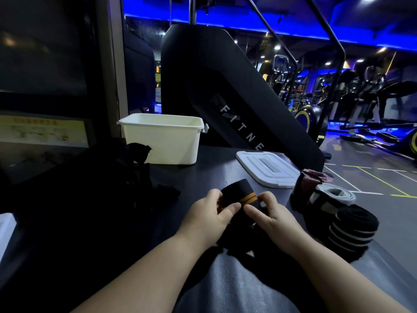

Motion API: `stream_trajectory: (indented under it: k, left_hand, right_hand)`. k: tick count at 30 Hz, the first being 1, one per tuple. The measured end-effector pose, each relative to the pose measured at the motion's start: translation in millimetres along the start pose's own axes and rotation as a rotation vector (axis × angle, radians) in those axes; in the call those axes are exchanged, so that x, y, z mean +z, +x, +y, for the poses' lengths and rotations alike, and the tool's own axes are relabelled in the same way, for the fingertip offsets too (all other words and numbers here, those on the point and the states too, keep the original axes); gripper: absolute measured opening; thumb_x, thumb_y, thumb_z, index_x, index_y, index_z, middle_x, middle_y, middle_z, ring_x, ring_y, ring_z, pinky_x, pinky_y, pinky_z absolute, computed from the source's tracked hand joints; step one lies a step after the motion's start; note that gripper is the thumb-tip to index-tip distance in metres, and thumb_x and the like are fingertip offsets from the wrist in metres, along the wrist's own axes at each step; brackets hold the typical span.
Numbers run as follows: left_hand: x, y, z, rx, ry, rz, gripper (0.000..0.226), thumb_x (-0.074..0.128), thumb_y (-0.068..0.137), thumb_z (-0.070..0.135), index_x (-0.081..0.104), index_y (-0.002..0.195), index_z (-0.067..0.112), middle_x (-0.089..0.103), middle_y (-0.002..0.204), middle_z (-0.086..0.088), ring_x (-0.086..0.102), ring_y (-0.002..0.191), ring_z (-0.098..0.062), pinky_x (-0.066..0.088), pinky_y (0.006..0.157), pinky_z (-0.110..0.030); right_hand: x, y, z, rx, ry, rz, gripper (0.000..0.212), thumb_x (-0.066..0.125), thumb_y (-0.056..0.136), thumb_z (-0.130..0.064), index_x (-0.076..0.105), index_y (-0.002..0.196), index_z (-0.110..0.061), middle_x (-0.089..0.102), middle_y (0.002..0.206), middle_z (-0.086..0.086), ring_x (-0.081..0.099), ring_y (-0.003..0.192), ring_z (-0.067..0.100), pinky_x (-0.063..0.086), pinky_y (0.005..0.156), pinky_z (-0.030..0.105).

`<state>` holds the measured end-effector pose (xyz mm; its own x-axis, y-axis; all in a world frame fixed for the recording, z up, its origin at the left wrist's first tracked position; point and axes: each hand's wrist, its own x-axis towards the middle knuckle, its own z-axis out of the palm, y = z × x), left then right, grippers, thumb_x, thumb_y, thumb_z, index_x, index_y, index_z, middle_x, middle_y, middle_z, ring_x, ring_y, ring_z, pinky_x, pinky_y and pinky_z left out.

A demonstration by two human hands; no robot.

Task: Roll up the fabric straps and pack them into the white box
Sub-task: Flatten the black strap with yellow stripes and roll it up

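My left hand (212,214) and right hand (272,216) sit close together near the centre of view, thumbs and curled fingers pinching the black strap (235,192) from its 9 and 3 o'clock sides. My left forearm (140,272) runs in from 7 o'clock and my right forearm (334,274) from 5 o'clock, both bare.

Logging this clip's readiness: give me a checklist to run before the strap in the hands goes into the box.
1. Grip: left hand and right hand both pinch the orange-striped strap: ok.
2. Roll complete: loose tail trails below the hands: not ok.
3. White box open, lid lying beside it: ok.
4. Room inside the box: cannot tell.
5. Finished rolls packed: three sit on the table, right: not ok.
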<state>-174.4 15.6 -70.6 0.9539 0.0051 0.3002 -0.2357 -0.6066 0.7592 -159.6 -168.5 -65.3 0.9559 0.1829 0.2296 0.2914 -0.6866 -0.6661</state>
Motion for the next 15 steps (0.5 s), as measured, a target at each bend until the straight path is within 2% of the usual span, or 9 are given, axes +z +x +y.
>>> stream_trajectory:
  k: [3,5,8,10,12,15]
  left_hand:
    - [-3.0,2.0,-1.7,0.016,-0.111,0.059,0.039,0.068,0.084,0.046,0.05,0.11,0.025,0.065,0.101,0.01,0.063,0.095,-0.007,0.045,0.08,-0.017]
    - [-3.3,2.8,-5.2,0.015,-0.124,0.037,0.051,0.071,0.081,0.046,0.045,0.122,0.029,0.063,0.111,0.01,0.061,0.1,-0.005,0.042,0.081,-0.012]
    - [-3.0,3.4,-8.3,0.04,-0.15,-0.005,0.067,0.073,0.08,0.045,0.039,0.138,0.037,0.061,0.123,0.009,0.059,0.104,-0.002,0.04,0.083,-0.006]
    - [-3.9,3.8,-8.4,0.072,-0.114,-0.015,0.071,0.073,0.08,0.045,0.039,0.142,0.038,0.06,0.126,0.012,0.057,0.109,-0.002,0.039,0.089,-0.008]
    - [-5.2,3.0,-6.9,0.096,-0.084,-0.014,0.072,0.073,0.08,0.044,0.039,0.143,0.039,0.056,0.126,0.015,0.053,0.112,-0.001,0.033,0.084,0.001]
    - [-3.3,1.2,-6.1,0.134,-0.073,-0.015,0.071,0.075,0.079,0.04,0.04,0.141,0.04,0.047,0.125,0.016,0.05,0.108,0.002,0.031,0.084,0.0]
  right_hand:
    - [2.3,-2.5,-1.7,-0.039,0.019,-0.038,0.028,0.066,0.086,-0.044,0.047,0.095,-0.026,0.068,0.081,-0.01,0.063,0.073,-0.002,0.048,0.07,0.023]
    - [3.9,-2.3,0.2,-0.059,0.006,-0.023,0.032,0.067,0.08,-0.053,0.05,0.096,-0.03,0.066,0.09,-0.011,0.062,0.081,-0.001,0.05,0.076,0.027]
    - [4.5,-2.9,3.4,-0.088,0.014,0.008,0.044,0.059,0.063,-0.066,0.049,0.102,-0.046,0.064,0.1,-0.015,0.061,0.087,-0.001,0.052,0.083,0.033]
    - [3.6,-4.2,3.0,-0.112,0.002,0.005,0.05,0.059,0.061,-0.067,0.041,0.107,-0.062,0.065,0.102,-0.021,0.062,0.083,-0.001,0.051,0.083,0.033]
    - [2.6,-6.1,1.4,-0.124,-0.011,-0.013,0.057,0.06,0.062,-0.064,0.031,0.111,-0.07,0.064,0.103,-0.025,0.061,0.08,-0.001,0.051,0.082,0.032]
    - [4.0,-7.7,2.3,-0.154,0.024,-0.057,0.058,0.071,0.073,-0.044,0.035,0.117,-0.058,0.066,0.107,-0.02,0.063,0.068,0.004,0.053,0.077,0.037]
